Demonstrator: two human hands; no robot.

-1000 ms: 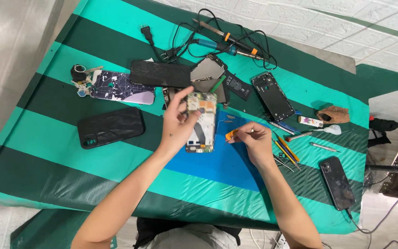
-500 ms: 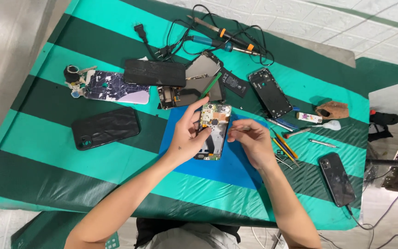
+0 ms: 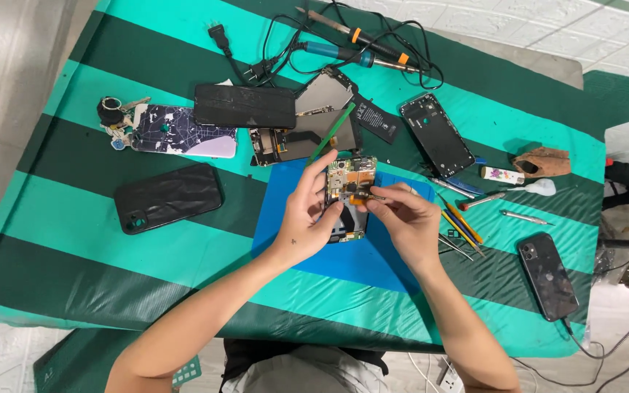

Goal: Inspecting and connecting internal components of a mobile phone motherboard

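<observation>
Blue mat (image 3: 373,266) as landmark: opened phone (image 3: 347,200) held just above its upper edge. Left hand (image 3: 307,218) grips the frame; right hand (image 3: 405,218) pinches a small tool at the board. Risk, judged: a slip could tear a flex or scratch contacts.

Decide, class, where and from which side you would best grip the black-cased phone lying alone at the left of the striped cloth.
Grip the black-cased phone across its two long edges, coming straight down from above. It lies flat with bare cloth all round, so both edges look free; the camera corner at its lower left is probably best avoided.
</observation>
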